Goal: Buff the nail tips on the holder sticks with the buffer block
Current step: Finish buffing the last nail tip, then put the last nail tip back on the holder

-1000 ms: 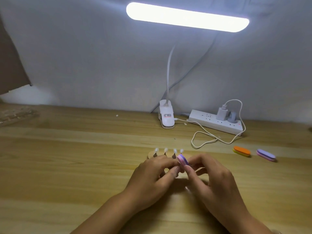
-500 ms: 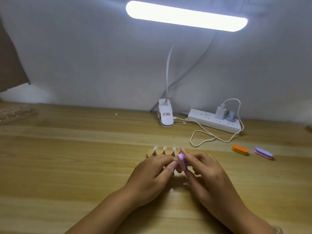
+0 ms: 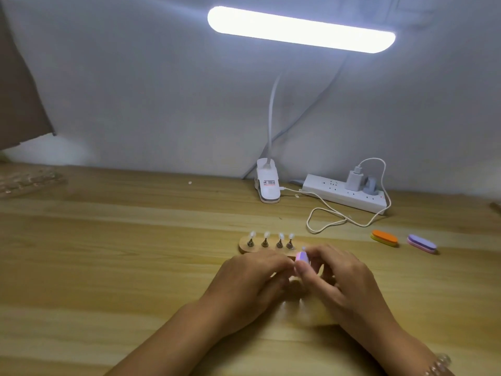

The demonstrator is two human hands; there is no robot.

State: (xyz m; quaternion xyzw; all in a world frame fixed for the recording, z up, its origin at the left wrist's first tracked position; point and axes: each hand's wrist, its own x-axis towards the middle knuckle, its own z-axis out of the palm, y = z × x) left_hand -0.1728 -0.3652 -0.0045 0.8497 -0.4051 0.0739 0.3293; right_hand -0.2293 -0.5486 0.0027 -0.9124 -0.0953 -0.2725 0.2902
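A wooden holder base lies on the table with several short sticks standing in it, each topped by a clear nail tip. Just right of that row, my right hand pinches a small pink and purple buffer block between thumb and fingers. A further nail tip peeks out right above the block. My left hand rests against the base's near edge with its fingers curled toward the block; what they hold is hidden.
An orange buffer block and a purple one lie to the right. Behind are a white power strip with a looping cable, and a clip lamp base under its lit lamp bar.
The right hand has shifted the buffer block slightly down and right beside the last stick. The left hand stays by the base. The camera view moved a little.
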